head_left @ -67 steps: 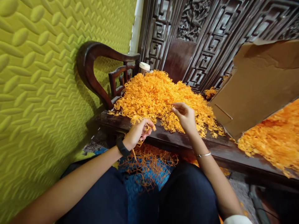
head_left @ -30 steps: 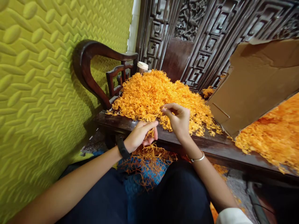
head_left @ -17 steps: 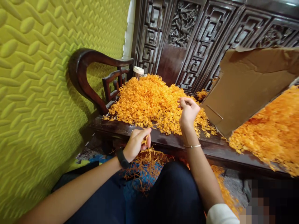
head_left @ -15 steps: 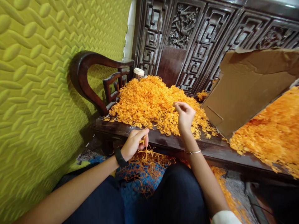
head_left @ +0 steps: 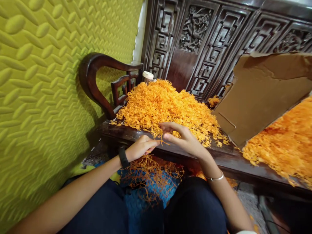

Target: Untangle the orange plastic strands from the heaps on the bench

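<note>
My left hand (head_left: 143, 146), with a black band at the wrist, is closed; thumb and forefinger pinch a small branched orange plastic piece (head_left: 163, 142) whose thin arms stick out past the fingertips. My right hand (head_left: 186, 139), a bangle on its wrist, reaches in from the right with thumb and fingers apart around that piece; contact is too small to make out. Behind both hands rises a large heap of similar orange pieces (head_left: 158, 105) on a dark wooden bench (head_left: 117, 131). Stringy orange strands (head_left: 151, 182) hang in a tangle below my left hand, above something blue.
A bent cardboard sheet (head_left: 263, 94) stands on the bench, dividing the heap from another orange pile (head_left: 285, 139) at right. A curved wooden armrest (head_left: 89, 81), a white-lidded jar (head_left: 147, 76) and a carved backrest (head_left: 181, 68) border the heap. A yellow padded wall (head_left: 48, 97) rises at left.
My right hand has come down and left from above the heap to my left fingertips, and its fingers have spread. An orange piece now shows at the left fingertips. The view has shifted slightly.
</note>
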Available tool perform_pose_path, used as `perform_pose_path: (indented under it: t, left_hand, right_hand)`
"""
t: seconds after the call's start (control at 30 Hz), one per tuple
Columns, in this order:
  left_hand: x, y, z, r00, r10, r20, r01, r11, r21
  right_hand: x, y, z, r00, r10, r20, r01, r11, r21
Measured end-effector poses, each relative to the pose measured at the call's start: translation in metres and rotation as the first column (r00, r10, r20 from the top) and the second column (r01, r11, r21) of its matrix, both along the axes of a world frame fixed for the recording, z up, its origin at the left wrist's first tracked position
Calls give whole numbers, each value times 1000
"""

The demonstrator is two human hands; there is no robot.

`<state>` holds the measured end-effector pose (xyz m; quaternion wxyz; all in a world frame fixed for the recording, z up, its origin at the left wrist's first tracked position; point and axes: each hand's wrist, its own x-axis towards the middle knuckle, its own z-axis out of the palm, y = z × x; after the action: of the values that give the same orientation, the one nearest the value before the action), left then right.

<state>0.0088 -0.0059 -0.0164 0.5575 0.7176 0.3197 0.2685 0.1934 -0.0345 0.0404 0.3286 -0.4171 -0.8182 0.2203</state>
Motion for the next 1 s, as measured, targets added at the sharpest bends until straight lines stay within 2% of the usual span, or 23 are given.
perform_pose_path:
  t: [0.13, 0.33, 0.53, 0.67, 0.87, 0.93, 1.0]
  left_hand:
    - [5, -8, 5, 997, 2, -74, 3, 998, 68]
    - [9, -14, 6, 995, -14, -96, 28, 988, 151]
    - [9, -15, 6, 996, -19, -89, 34, 985, 169]
    - [10, -17, 7, 995, -18, -95, 35, 984, 176]
    - [18, -22, 8, 994, 106, 33, -111, 957, 269]
    - [19, -25, 5, 994, 104, 42, -112, 950, 293]
    - [18, -26, 1, 996, 85, 4, -82, 949, 305]
  right_hand:
    - [-6, -10, 4, 992, -92, 82, 87, 994, 66]
    - [3, -9, 3, 989, -149, -11, 149, 989, 19]
    - [13, -8, 3, 988, -147, 57, 147, 989, 1]
    - [10, -7, 2, 970, -239, -45, 238, 971, -19]
    - [3, 9, -4, 831, -415, -370, 412, 907, -92]
    - [13, 19, -6, 719, -484, -499, 543, 839, -31]
    - [27, 30, -10, 609, -521, -598, 672, 739, 40]
